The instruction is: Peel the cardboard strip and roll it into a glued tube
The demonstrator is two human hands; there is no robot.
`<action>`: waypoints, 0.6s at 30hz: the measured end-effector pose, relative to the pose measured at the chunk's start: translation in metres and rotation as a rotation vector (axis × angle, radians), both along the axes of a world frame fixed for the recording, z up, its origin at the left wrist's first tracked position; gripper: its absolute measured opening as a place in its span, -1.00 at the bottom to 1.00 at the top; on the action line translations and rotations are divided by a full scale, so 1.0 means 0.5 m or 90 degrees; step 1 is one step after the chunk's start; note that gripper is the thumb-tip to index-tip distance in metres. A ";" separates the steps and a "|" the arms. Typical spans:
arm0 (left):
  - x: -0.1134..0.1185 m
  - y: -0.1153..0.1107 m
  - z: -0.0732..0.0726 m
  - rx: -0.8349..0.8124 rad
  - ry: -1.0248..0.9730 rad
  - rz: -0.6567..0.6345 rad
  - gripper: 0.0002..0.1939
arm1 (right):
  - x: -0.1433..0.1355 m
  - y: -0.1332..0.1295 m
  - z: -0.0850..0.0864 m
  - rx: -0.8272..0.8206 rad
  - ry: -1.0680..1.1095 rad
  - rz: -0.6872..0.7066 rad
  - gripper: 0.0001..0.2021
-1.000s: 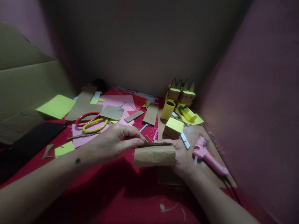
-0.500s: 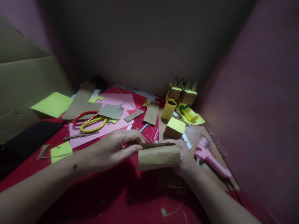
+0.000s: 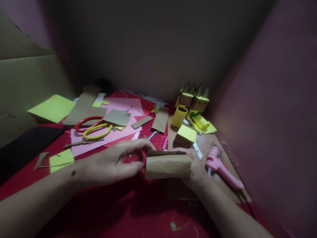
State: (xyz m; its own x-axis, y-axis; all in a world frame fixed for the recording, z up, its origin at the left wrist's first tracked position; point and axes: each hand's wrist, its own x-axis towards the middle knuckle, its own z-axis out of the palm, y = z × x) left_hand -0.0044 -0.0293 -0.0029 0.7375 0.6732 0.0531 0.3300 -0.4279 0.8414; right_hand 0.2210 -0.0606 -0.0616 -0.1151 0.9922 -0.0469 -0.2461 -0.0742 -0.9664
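Observation:
A curled piece of brown cardboard, bent into an unclosed roll, is held above the red surface. My right hand grips its right end, with the fingers mostly hidden behind the cardboard. At the other end, my left hand has thumb and fingers spread apart. Its fingertips reach the far left edge of the cardboard, and whether they touch it I cannot tell. Just beyond the roll stands a small box with a yellow top. A pink glue gun lies to the right of my right hand.
Scissors with red and yellow handles lie left, on pink paper among cardboard scraps. A yellow tube and small yellow-topped figures stand at the back right. Walls close in behind and right; a large cardboard sheet stands left.
My left thumb has drawn back from the cardboard's left end and the left hand has opened wider. The right hand keeps its hold; the view has shifted slightly.

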 end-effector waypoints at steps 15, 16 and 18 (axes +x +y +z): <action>0.026 -0.014 -0.067 0.127 -0.146 0.098 -0.85 | -0.003 -0.014 0.020 0.120 -0.156 0.041 -0.70; 0.026 -0.016 -0.067 0.146 -0.150 0.097 -0.85 | -0.003 -0.014 0.021 0.130 -0.168 0.045 -0.68; 0.023 -0.019 -0.067 0.198 -0.157 0.092 -0.83 | -0.004 -0.014 0.024 0.149 -0.172 0.057 -0.65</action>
State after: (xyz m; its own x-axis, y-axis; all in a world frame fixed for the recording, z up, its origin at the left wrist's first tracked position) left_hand 0.0072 -0.0387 -0.0366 0.5760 0.6929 0.4336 0.2102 -0.6382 0.7406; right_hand 0.2191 -0.0677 -0.0496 -0.2171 0.9661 0.1396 0.0181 0.1470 -0.9890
